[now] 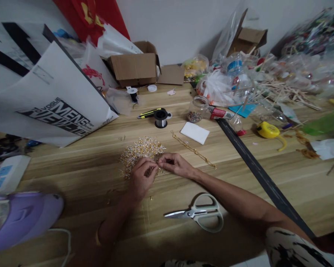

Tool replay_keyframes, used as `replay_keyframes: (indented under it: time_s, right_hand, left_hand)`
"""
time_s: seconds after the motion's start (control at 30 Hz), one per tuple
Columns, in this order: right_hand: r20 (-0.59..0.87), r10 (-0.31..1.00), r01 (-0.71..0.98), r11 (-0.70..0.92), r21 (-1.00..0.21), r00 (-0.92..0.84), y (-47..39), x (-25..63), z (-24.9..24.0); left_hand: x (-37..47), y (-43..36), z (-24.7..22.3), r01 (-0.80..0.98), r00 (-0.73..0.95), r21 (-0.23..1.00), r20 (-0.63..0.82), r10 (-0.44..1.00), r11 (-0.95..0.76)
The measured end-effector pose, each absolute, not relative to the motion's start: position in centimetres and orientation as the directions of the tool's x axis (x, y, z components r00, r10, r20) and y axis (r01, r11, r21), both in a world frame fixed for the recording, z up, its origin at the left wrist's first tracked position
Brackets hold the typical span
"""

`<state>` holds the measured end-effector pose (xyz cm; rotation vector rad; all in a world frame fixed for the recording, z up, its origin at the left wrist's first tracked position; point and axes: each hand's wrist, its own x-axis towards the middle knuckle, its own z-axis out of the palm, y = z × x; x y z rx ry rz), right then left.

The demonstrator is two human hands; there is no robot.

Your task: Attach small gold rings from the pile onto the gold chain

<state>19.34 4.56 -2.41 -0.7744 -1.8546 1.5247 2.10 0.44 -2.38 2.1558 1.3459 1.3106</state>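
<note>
My left hand (143, 175) and my right hand (174, 164) meet at the lower right edge of a pile of small gold and silver pieces (140, 148). Both are closed, thumbs and fingers pinched together, the fingertips nearly touching. Whatever lies between them is too small to name. A thin gold chain (195, 150) is stretched out on the table beyond my right hand. White-handled scissors (204, 213) lie below my right forearm, blades pointing left. Two or so tiny gold bits rest near my left wrist.
Behind the pile are a wire spool (160, 119), a yellow cutter (149, 113), a white card (195, 132) and a bead jar (196, 110). A dark strip (256, 167) crosses at right, near a yellow tape measure (268, 129). A large bag (44, 92) and purple appliance (30, 218) stand left.
</note>
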Motion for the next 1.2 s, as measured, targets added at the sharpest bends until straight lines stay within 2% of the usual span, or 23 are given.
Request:
replay_keyframes:
  time_s: [0.1,0.2,0.4,0.57,0.67,0.77,0.93,1.2]
  right_hand:
    - [0.075,0.756,0.07,0.158,-0.985,-0.65,4.5,19.4,-2.4]
    - [0.072,0.752,0.077,0.161,-0.984,-0.655,4.5,19.5,-2.6]
    - [0.077,0.737,0.063,0.161,-0.985,-0.671,4.7,19.5,-2.7]
    - [0.089,0.721,0.05,0.168,-0.985,-0.687,4.8,19.5,-2.5]
    - [0.075,0.721,0.06,0.16,-0.985,-0.689,4.7,19.5,-2.5]
    - [0.073,0.746,0.074,0.162,-0.984,-0.662,4.6,19.4,-2.6]
    - [0.072,0.78,0.103,0.173,-0.98,-0.622,4.5,19.2,-2.5]
    - [0.122,0.763,0.115,0.25,-0.961,-0.635,4.4,19.3,-2.4]
  left_hand:
    - [2.0,0.3,-2.3,0.627,0.234,0.511,0.597,0.768,-0.588]
    - [2.0,0.1,-2.6,0.625,0.313,0.455,0.599,0.738,-0.634]
    - [1.7,0.1,-2.9,0.555,0.334,0.509,0.588,0.737,-0.658]
    - [1.7,0.1,-2.6,0.562,0.324,0.525,0.571,0.754,-0.639]
    - [1.8,0.1,-2.7,0.569,0.285,0.568,0.543,0.79,-0.595]
    - [2.1,0.2,-2.7,0.579,0.179,0.669,0.454,0.873,-0.467]
    - [2.6,0.3,-2.4,0.39,-0.004,0.899,0.217,0.976,-0.199]
    - [2.5,0.3,-1.7,0.2,-0.02,0.98,0.024,0.999,-0.02]
